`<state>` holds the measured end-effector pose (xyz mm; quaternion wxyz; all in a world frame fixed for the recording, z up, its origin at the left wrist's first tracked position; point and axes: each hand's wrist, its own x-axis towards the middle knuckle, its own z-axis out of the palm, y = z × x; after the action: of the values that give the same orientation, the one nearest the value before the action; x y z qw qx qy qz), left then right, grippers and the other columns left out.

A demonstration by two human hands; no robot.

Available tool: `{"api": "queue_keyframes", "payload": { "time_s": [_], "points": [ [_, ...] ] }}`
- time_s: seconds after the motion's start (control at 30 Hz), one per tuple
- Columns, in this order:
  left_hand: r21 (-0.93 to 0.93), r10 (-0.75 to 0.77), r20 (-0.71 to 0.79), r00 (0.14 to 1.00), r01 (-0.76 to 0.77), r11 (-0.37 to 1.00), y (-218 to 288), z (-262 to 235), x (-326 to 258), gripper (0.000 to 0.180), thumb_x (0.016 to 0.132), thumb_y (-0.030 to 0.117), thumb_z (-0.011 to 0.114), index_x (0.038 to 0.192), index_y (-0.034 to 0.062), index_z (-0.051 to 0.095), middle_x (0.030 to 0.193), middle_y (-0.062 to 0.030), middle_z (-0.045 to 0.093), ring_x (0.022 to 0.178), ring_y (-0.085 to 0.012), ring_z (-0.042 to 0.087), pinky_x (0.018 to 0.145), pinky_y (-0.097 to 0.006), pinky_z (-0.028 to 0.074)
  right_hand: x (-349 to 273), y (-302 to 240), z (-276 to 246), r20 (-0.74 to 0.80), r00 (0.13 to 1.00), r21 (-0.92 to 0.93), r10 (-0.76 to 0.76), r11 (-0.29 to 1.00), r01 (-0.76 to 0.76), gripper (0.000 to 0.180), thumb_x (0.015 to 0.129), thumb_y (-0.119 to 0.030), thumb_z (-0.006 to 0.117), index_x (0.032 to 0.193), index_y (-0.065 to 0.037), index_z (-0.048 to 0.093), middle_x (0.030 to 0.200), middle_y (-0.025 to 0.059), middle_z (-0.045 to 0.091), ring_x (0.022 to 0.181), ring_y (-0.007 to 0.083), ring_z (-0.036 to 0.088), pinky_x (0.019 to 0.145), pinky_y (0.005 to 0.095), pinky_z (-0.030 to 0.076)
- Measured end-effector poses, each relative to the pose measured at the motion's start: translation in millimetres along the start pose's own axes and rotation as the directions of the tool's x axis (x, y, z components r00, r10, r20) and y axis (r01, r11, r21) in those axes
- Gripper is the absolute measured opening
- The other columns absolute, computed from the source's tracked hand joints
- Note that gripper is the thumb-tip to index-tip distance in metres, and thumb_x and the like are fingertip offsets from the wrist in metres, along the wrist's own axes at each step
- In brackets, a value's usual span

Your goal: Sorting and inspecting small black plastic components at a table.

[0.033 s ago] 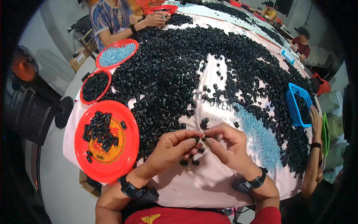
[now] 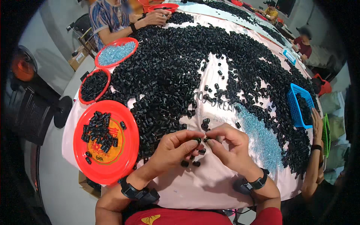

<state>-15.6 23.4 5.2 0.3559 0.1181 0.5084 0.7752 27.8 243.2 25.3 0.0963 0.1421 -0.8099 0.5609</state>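
Above the pink cloth, my left hand [image 2: 176,147] pinches a small black plastic part [image 2: 197,140] between thumb and forefinger. My right hand [image 2: 229,144] meets it tip to tip and grips another small black piece [image 2: 206,139]. Fingertips cover most of both pieces, so I cannot tell whether they touch. Just below my fingers lie a few loose black cylindrical parts [image 2: 196,164]. A large heap of the same black parts [image 2: 165,75] spreads beyond my hands. Small clear bluish pieces [image 2: 258,138] form a strip to the right of my right hand.
At left, a red plate [image 2: 84,165] carries black parts. Beyond it are a red bowl of slim black pieces [image 2: 94,86] and a red tray of clear pieces [image 2: 117,52]. A blue basket [image 2: 296,108] stands at right, near a co-worker's hand [image 2: 317,125]. Another co-worker's hands [image 2: 157,17] work at far left.
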Motion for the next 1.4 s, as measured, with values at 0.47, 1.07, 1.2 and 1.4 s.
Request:
{"api": "queue_keyframes", "payload": {
  "time_s": [0.47, 1.07, 1.2, 1.4],
  "points": [
    [0.162, 0.098, -0.139, 0.985, -0.075, 0.984, -13, 12, -2, 0.015, 0.101, 0.009, 0.066, 0.114, 0.0021, 0.067, 0.089, 0.0003, 0.071, 0.079, -0.0031, 0.064, 0.065, -0.02, 0.051, 7, -1, 0, 0.097, 0.987, -0.257, -0.13, 0.954, 0.151, 0.027, 0.076, 0.005, 0.075, 0.102, -0.001, 0.072, 0.09, 0.012, 0.072, 0.077, 0.0246, 0.067, 0.065, 0.0328, 0.055],
    [0.278, 0.123, -0.139, 0.983, -0.08, 0.957, -15, 11, -3, 0.014, 0.101, 0.009, 0.065, 0.111, 0.0004, 0.068, 0.083, -0.0014, 0.073, 0.075, -0.0045, 0.066, 0.064, -0.022, 0.054, 5, 2, -4, 0.152, 0.988, -0.142, -0.014, 0.989, 0.036, 0.02, 0.075, 0.001, 0.077, 0.094, 0.0, 0.073, 0.088, 0.0127, 0.072, 0.076, 0.0286, 0.068, 0.067, 0.036, 0.055],
    [0.417, 0.175, -0.18, 0.968, -0.086, 0.905, -14, 19, -5, 0.012, 0.1, 0.007, 0.066, 0.109, -0.0005, 0.068, 0.081, -0.0025, 0.072, 0.074, -0.0045, 0.066, 0.062, -0.023, 0.053, 3, 3, 1, 0.105, 0.991, -0.188, -0.089, 0.976, 0.107, 0.02, 0.075, 0.0, 0.077, 0.094, 0.0, 0.073, 0.087, 0.0133, 0.072, 0.076, 0.0294, 0.068, 0.067, 0.0368, 0.055],
    [0.616, 0.351, -0.171, 0.921, -0.178, 0.768, -17, 24, -8, 0.01, 0.1, 0.007, 0.066, 0.106, -0.0006, 0.067, 0.079, -0.0023, 0.071, 0.07, -0.0044, 0.063, 0.061, -0.022, 0.052, 3, 3, 4, 0.112, 0.99, -0.221, -0.081, 0.97, 0.104, 0.02, 0.075, 0.001, 0.077, 0.094, 0.001, 0.073, 0.088, 0.0137, 0.072, 0.075, 0.0298, 0.067, 0.066, 0.0375, 0.055]
  ]
}}
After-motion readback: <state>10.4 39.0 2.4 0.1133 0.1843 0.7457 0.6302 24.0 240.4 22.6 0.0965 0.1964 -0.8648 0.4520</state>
